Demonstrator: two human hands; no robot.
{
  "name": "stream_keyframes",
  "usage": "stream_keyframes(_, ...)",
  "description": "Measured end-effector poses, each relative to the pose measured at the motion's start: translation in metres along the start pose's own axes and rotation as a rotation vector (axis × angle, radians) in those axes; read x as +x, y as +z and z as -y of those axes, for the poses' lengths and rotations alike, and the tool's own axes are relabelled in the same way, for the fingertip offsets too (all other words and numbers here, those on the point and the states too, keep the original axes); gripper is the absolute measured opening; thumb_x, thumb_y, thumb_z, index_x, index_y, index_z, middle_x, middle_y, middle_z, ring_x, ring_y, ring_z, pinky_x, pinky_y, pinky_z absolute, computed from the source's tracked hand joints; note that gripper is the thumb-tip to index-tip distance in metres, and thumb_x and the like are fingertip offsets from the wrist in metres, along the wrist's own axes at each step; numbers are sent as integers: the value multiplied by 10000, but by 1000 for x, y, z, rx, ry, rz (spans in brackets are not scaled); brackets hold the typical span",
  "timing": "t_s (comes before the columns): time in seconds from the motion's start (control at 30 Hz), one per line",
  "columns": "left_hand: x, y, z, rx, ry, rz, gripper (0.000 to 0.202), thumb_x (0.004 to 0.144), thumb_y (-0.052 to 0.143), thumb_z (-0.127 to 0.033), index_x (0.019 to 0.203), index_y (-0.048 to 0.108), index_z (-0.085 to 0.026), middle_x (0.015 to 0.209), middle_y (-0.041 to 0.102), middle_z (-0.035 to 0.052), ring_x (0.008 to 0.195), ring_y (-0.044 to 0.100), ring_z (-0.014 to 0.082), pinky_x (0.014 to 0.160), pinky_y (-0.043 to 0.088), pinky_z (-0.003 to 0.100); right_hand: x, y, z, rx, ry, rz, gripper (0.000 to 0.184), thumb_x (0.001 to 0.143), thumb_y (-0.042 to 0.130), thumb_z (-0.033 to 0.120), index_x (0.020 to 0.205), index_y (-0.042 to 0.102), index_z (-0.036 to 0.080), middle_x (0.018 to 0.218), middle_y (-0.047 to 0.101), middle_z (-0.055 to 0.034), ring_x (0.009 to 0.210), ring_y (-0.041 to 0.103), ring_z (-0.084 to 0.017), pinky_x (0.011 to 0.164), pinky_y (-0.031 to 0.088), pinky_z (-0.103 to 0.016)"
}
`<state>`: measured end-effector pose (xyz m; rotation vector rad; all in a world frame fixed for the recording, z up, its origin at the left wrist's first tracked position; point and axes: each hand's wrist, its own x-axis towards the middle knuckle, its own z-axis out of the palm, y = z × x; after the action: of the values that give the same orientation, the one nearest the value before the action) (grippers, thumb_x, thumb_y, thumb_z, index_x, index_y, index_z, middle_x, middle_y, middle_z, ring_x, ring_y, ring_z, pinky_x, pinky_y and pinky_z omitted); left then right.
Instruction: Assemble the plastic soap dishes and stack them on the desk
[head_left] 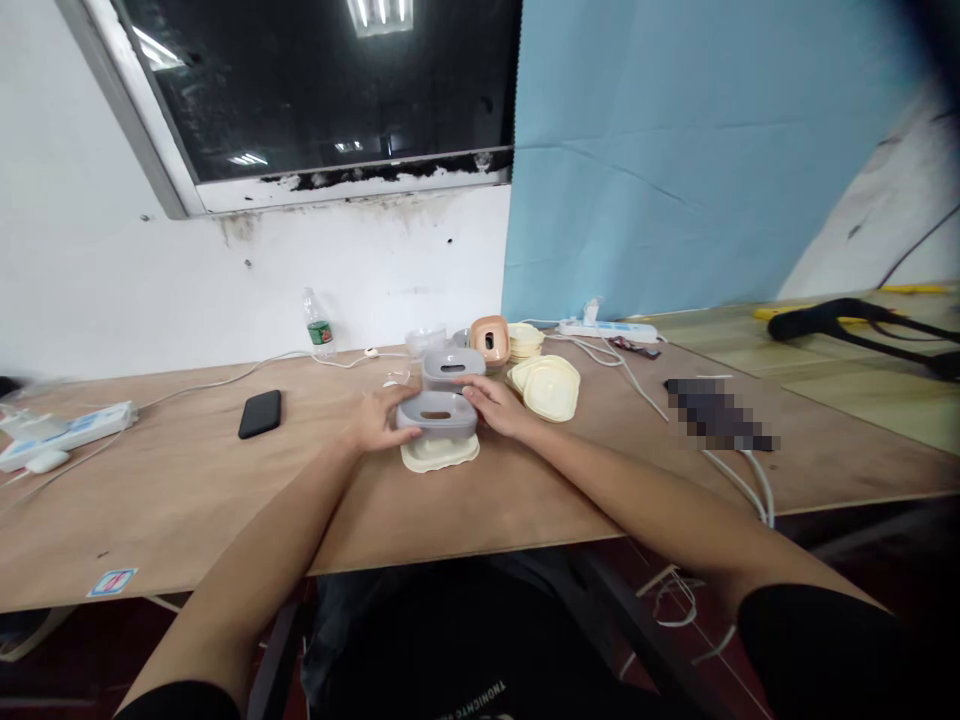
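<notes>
A grey plastic lid with an oval slot (437,413) rests on a cream container base (441,453) near the middle of the wooden table (187,500). My left hand (377,420) grips the lid's left side and my right hand (496,405) grips its right side, fingers curled round the edges. A second grey lid (453,367) sits just behind it. Cream flat lids (550,386) are piled to the right of my right hand.
A black phone (260,413) lies to the left. A peach container (490,339), a further cream stack (525,340) and a water bottle (319,324) stand at the back. White power strips (67,430) (609,329) with cables run along both sides. A black tool (855,322) lies far right.
</notes>
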<state>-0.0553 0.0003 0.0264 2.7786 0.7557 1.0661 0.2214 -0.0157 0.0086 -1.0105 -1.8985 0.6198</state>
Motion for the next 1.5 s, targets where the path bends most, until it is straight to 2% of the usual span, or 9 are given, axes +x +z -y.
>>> stream_keyframes(0.1,2,4,-5,21,20,25,676,717,669,-581,1247,573,-173,1199,648,130,1111,607,307,981,469,437,2,1,-3,45,85,71,461,834,560,541,1081,656,164,616,546,23,545,469,-114,526,353,-230)
stream_keyframes(0.33,-2,-2,-7,-13,-184,204,787,653,722,-584,1296,548,-165,1244,621,140,1084,614,315,912,514,430,5,4,-12,50,92,117,354,777,607,386,1022,661,136,568,467,58,511,390,-88,506,297,-224)
stream_keyframes(0.57,2,4,-15,-143,-350,410,940,562,790,-569,1361,483,-179,1249,611,139,1091,609,322,921,501,422,2,-3,-14,-36,84,237,393,762,596,280,1125,623,135,561,460,77,506,394,-81,510,302,-213)
stream_keyframes(0.7,1,1,-16,-209,-447,456,1094,486,841,-534,1415,397,-164,1236,607,133,1091,606,307,912,504,394,2,-5,-10,-7,89,350,480,757,623,290,1203,577,121,549,448,91,493,382,-77,510,310,-211)
stream_keyframes(0.93,1,2,-11,-241,-445,478,1121,458,857,-511,1421,385,-185,1223,608,120,1093,602,310,907,499,398,3,-7,-10,46,126,403,606,762,668,399,1279,519,119,536,400,107,467,341,-69,486,283,-209)
stream_keyframes(1.23,-2,7,-2,-225,-431,403,1120,455,848,-558,1413,404,-186,1229,595,123,1018,608,283,862,508,389,2,-4,0,-237,31,393,444,814,640,385,1188,597,151,624,437,54,558,406,-98,531,288,-225)
stream_keyframes(1.33,-4,5,15,-182,-464,197,773,687,671,-630,1300,534,-181,1164,624,111,941,617,244,822,516,377,1,-5,1,-282,31,389,420,842,612,383,1193,594,154,620,452,47,562,417,-104,531,280,-226)
stream_keyframes(1.43,-10,3,36,59,-489,-62,562,844,499,-594,1182,616,-160,1171,607,132,1032,590,261,929,468,416,1,-7,4,-319,24,395,410,849,605,402,1180,607,160,629,483,35,576,444,-111,537,282,-229)
stream_keyframes(1.5,-16,2,50,248,-472,-68,545,837,531,-556,1204,604,-160,1256,559,154,1199,496,308,1045,366,468,2,-8,5,-324,22,397,401,850,605,412,1168,618,169,642,503,27,587,459,-115,541,287,-231)
